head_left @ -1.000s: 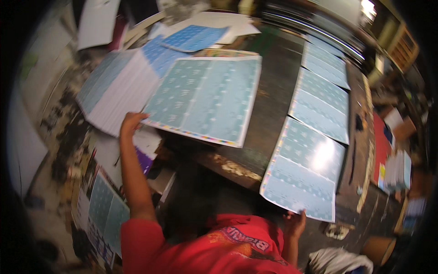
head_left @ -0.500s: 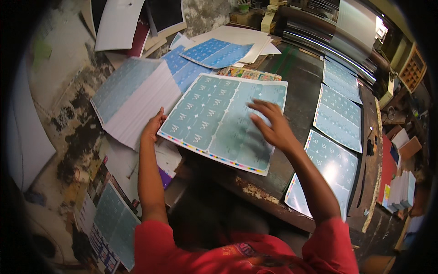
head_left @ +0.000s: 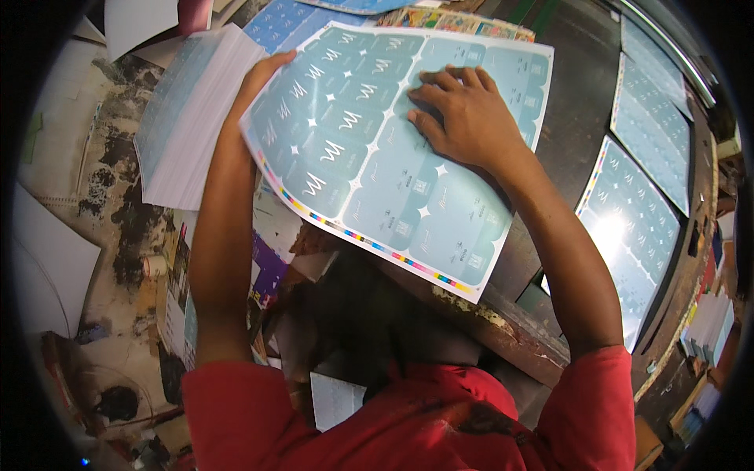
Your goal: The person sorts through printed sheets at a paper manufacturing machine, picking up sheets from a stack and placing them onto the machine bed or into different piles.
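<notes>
Laid sheets (head_left: 646, 228) already line right edge of bench (head_left: 577, 74); loose sheet (head_left: 393, 161) sits under spread right hand (head_left: 463, 114), left hand (head_left: 263, 76) grip unclear.

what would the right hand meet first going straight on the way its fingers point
Past the teal printed sheet beneath it, the right hand would probably first meet the multicoloured printed paper beyond the sheet's far edge, though depth is unclear.
</notes>
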Action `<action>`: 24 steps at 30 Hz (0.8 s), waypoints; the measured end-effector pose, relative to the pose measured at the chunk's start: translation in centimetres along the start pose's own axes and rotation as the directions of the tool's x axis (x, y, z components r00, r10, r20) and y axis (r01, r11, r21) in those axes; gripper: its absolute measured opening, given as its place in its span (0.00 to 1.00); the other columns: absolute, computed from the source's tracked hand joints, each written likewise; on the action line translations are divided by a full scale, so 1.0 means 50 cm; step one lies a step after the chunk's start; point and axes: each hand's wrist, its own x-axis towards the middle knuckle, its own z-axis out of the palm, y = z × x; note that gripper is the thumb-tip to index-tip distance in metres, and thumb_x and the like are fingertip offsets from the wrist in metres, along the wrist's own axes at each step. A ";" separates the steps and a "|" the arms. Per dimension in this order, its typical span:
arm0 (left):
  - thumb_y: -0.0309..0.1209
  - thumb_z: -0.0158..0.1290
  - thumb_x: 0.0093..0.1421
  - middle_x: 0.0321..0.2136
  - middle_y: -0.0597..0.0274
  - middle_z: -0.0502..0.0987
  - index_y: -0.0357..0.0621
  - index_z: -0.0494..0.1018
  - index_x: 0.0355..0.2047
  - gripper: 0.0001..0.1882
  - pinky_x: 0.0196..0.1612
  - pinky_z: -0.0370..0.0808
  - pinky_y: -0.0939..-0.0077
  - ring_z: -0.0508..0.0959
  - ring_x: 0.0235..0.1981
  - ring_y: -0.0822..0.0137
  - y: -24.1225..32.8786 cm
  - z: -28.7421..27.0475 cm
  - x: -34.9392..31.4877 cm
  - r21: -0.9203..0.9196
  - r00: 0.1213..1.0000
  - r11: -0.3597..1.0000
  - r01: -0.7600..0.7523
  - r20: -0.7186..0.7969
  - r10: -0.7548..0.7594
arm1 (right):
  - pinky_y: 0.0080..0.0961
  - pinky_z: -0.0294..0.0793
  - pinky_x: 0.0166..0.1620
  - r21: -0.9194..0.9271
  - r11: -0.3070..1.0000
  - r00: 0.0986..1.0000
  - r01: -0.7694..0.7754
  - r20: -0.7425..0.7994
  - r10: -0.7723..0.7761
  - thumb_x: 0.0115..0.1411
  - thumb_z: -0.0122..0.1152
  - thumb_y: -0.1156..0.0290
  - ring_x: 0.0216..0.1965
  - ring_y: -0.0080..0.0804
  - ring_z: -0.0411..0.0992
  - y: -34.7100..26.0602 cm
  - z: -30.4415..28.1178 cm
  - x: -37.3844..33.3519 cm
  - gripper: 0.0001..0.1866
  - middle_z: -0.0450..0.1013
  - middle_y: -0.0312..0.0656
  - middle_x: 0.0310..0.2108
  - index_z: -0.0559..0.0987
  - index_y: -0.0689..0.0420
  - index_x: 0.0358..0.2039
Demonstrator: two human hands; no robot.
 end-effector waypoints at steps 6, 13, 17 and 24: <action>0.45 0.52 0.61 0.43 0.50 0.79 0.36 0.74 0.49 0.25 0.45 0.76 0.65 0.79 0.40 0.60 -0.021 0.118 0.051 0.340 0.891 0.901 0.268 -0.444 -0.097 | 0.54 0.57 0.64 0.077 0.997 0.999 -0.014 -0.031 0.017 0.63 0.54 0.57 0.58 0.48 0.68 -0.002 0.023 -0.011 0.16 0.76 0.41 0.50 0.83 0.50 0.44; 0.46 0.50 0.62 0.45 0.49 0.77 0.36 0.73 0.52 0.27 0.51 0.71 0.62 0.77 0.46 0.59 -0.094 0.057 0.124 0.669 0.974 0.742 0.038 -0.191 0.123 | 0.49 0.62 0.60 0.063 0.997 0.999 -0.038 0.001 0.038 0.62 0.53 0.59 0.53 0.45 0.70 0.011 -0.011 0.010 0.15 0.76 0.41 0.48 0.83 0.51 0.42; 0.49 0.50 0.63 0.45 0.53 0.78 0.41 0.72 0.55 0.28 0.52 0.72 0.67 0.77 0.44 0.61 -0.008 -0.026 0.084 0.627 0.995 0.773 0.094 -0.032 -0.095 | 0.60 0.53 0.64 0.054 0.995 0.984 -0.084 0.160 0.074 0.61 0.51 0.56 0.59 0.47 0.66 0.009 -0.001 0.017 0.19 0.73 0.42 0.53 0.81 0.50 0.47; 0.58 0.38 0.69 0.44 0.43 0.80 0.25 0.73 0.49 0.39 0.47 0.74 0.60 0.81 0.44 0.50 -0.067 -0.174 0.079 0.897 0.947 0.343 0.280 -0.316 0.055 | 0.59 0.51 0.66 0.102 0.987 0.985 -0.122 0.134 0.107 0.61 0.51 0.58 0.60 0.45 0.65 0.002 -0.030 0.024 0.19 0.73 0.40 0.54 0.81 0.48 0.48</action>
